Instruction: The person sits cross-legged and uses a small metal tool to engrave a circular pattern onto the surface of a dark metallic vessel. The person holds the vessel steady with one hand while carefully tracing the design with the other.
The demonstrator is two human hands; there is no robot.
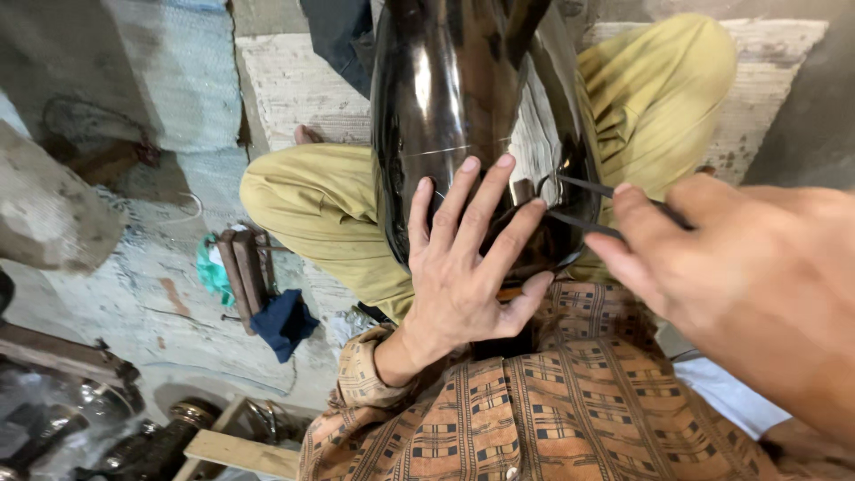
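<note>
Vessel (463, 98) under left hand (463, 267)

The person wears an orange-brown plaid shirt (570, 419) with a buttoned cuff (361, 374), olive-yellow trousers (659, 80), and 2 bare hands.

Glossy dark metal vessel (463, 98) — thin metal dividers (588, 207)
</note>
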